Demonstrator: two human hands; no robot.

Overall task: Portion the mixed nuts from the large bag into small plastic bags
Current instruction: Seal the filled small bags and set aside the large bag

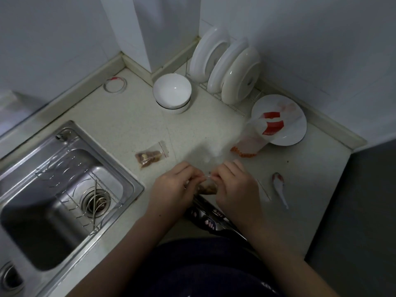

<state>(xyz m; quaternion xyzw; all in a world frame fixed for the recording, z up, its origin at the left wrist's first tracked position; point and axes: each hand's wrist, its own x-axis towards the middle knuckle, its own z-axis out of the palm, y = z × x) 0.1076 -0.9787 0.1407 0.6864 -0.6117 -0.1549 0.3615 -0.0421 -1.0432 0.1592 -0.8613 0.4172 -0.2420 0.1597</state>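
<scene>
Nuts [211,188] showed brown through the small clear bag [205,182]. Left hand [172,186] and right hand [235,185] both pinched its top edge.

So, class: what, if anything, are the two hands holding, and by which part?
The left hand and right hand both pinch a small plastic bag by its top edge; the nuts sit below the grip.
</scene>
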